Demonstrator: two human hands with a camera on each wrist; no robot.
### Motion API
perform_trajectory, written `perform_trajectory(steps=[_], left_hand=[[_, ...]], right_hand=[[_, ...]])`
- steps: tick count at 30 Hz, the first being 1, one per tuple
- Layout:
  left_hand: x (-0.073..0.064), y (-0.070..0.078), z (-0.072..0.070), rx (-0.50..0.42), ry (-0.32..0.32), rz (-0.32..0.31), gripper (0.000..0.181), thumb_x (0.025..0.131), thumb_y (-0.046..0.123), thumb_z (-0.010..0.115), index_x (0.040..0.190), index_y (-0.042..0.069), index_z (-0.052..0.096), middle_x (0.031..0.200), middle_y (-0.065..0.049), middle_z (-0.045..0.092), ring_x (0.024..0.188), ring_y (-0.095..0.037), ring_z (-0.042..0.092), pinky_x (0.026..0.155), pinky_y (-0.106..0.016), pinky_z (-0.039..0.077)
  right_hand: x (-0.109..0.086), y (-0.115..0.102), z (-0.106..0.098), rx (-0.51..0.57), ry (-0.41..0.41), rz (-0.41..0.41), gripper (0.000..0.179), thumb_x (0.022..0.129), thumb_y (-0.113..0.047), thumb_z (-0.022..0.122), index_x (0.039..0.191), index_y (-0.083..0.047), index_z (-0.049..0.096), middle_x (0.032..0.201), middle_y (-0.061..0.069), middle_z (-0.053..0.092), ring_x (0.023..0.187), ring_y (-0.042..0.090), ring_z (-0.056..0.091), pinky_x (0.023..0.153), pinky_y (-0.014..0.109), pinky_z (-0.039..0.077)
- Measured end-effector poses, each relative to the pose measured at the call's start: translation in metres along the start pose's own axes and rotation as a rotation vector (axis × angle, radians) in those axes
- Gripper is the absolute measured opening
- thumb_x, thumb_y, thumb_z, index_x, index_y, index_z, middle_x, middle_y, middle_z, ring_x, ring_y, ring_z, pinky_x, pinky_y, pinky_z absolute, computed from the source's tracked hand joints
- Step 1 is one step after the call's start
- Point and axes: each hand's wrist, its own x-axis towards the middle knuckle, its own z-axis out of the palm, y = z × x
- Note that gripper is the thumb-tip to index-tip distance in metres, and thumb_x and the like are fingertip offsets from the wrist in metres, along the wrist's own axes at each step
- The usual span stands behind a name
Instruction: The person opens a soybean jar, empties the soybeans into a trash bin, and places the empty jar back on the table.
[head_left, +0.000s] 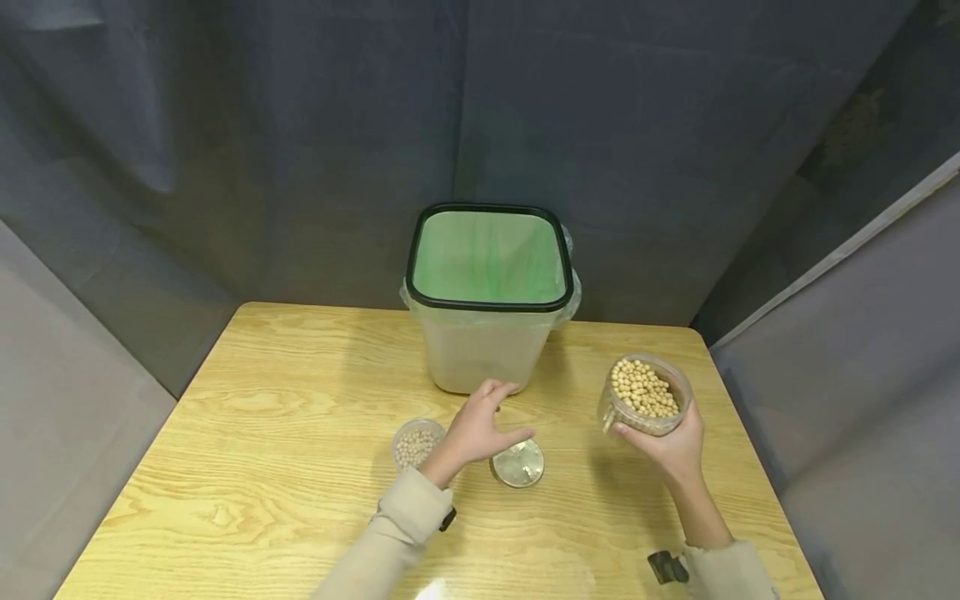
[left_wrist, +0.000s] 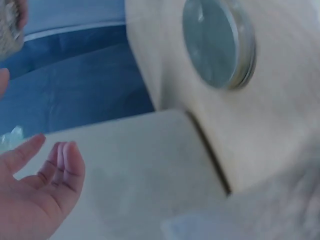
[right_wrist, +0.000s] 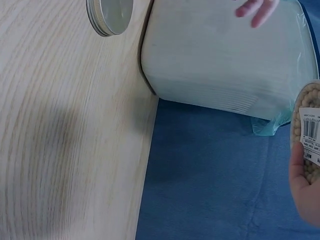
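My right hand (head_left: 678, 446) grips a clear jar (head_left: 611, 408) of pale round beans (head_left: 643, 390), held above the right side of the table. The jar has no lid on and leans so its mouth faces the head camera. A white barcode label (right_wrist: 311, 135) shows on it in the right wrist view. My left hand (head_left: 474, 429) hovers with fingers extended and thumb spread, holding nothing. Close below the thumb lies a round metal-rimmed lid (head_left: 519, 465). A small clear container (head_left: 417, 423) of similar beans stands left of that hand, partly hidden by the forearm.
At the back of the table (head_left: 262, 417) stands a pale bin (head_left: 480, 350) with a black rim and a thin bag lining it. Its bottom is hidden from the head camera. Dark curtains (head_left: 337, 150) hang behind, and grey cloth panels flank both sides.
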Motion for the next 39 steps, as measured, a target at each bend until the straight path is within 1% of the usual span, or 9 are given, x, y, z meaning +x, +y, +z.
perform_trajectory(steps=[6, 13, 20, 23, 27, 32, 34, 36, 39], left_hand=[[-0.002, -0.001, -0.025, -0.056, 0.05, 0.076, 0.066, 0.076, 0.037, 0.072, 0.131, 0.01, 0.048, 0.117, -0.004, 0.05, 0.091, -0.016, 0.049, 0.074, -0.028, 0.044], [-0.005, -0.006, -0.053, -0.111, 0.101, 0.164, 0.062, 0.076, 0.028, 0.074, 0.128, 0.005, 0.05, 0.112, -0.004, 0.053, 0.082, -0.012, 0.049, 0.058, -0.025, 0.047], [-0.008, -0.013, -0.087, -0.166, 0.146, 0.182, 0.057, 0.078, 0.019, 0.072, 0.126, -0.001, 0.05, 0.111, -0.013, 0.055, 0.085, -0.025, 0.053, 0.063, -0.04, 0.05], [-0.009, -0.016, -0.102, -0.174, 0.18, 0.186, 0.054, 0.078, 0.015, 0.072, 0.124, -0.002, 0.051, 0.108, -0.015, 0.056, 0.087, -0.029, 0.054, 0.065, -0.041, 0.05], [-0.007, -0.019, -0.119, -0.185, 0.273, 0.214, 0.047, 0.077, 0.011, 0.073, 0.119, -0.003, 0.056, 0.1, -0.014, 0.059, 0.083, -0.028, 0.056, 0.063, -0.038, 0.05], [0.003, -0.021, -0.136, -0.231, 0.491, 0.277, 0.04, 0.076, 0.006, 0.072, 0.112, -0.005, 0.06, 0.095, -0.02, 0.061, 0.079, -0.031, 0.056, 0.062, -0.042, 0.048], [0.009, -0.022, -0.142, -0.238, 0.565, 0.26, 0.045, 0.076, 0.008, 0.071, 0.117, -0.004, 0.057, 0.1, -0.022, 0.058, 0.084, -0.033, 0.055, 0.066, -0.043, 0.047], [0.016, -0.025, -0.148, -0.228, 0.602, 0.198, 0.055, 0.077, 0.014, 0.071, 0.126, -0.001, 0.051, 0.109, -0.021, 0.054, 0.09, -0.033, 0.053, 0.07, -0.043, 0.046], [0.026, -0.029, -0.155, -0.221, 0.578, 0.066, 0.07, 0.078, 0.025, 0.07, 0.137, 0.006, 0.038, 0.122, -0.018, 0.046, 0.099, -0.031, 0.05, 0.076, -0.044, 0.045]], right_hand=[[0.002, 0.0, 0.0, -0.002, 0.001, -0.021, 0.088, 0.042, 0.026, 0.07, 0.125, 0.011, 0.043, 0.116, -0.006, 0.052, 0.106, 0.01, 0.046, 0.089, 0.017, 0.034], [0.004, -0.002, -0.001, -0.002, 0.006, -0.024, 0.087, 0.042, 0.026, 0.069, 0.124, 0.013, 0.043, 0.116, -0.006, 0.052, 0.106, 0.01, 0.046, 0.089, 0.016, 0.034], [0.004, -0.001, -0.004, 0.002, 0.0, -0.046, 0.088, 0.042, 0.024, 0.07, 0.125, 0.01, 0.044, 0.116, -0.006, 0.052, 0.107, 0.011, 0.047, 0.089, 0.017, 0.035], [0.005, 0.0, -0.004, -0.002, -0.009, -0.06, 0.088, 0.042, 0.023, 0.071, 0.124, 0.01, 0.044, 0.117, -0.005, 0.052, 0.107, 0.011, 0.047, 0.09, 0.017, 0.035], [0.006, 0.0, -0.004, -0.019, -0.016, -0.071, 0.088, 0.041, 0.023, 0.071, 0.124, 0.01, 0.044, 0.117, -0.006, 0.052, 0.107, 0.01, 0.047, 0.09, 0.017, 0.034], [0.007, 0.001, -0.004, -0.03, -0.021, -0.08, 0.088, 0.041, 0.023, 0.07, 0.123, 0.014, 0.043, 0.117, -0.007, 0.051, 0.107, 0.008, 0.046, 0.09, 0.017, 0.034], [0.008, 0.002, -0.004, -0.036, -0.023, -0.083, 0.088, 0.04, 0.023, 0.071, 0.123, 0.015, 0.042, 0.117, -0.007, 0.051, 0.107, 0.008, 0.046, 0.09, 0.016, 0.034], [0.008, 0.003, -0.005, -0.044, -0.025, -0.082, 0.088, 0.04, 0.022, 0.071, 0.123, 0.015, 0.042, 0.118, -0.008, 0.051, 0.107, 0.008, 0.046, 0.09, 0.016, 0.034], [0.009, 0.003, -0.006, -0.053, -0.031, -0.075, 0.089, 0.041, 0.022, 0.072, 0.124, 0.013, 0.042, 0.118, -0.009, 0.051, 0.108, 0.007, 0.047, 0.091, 0.017, 0.034]])
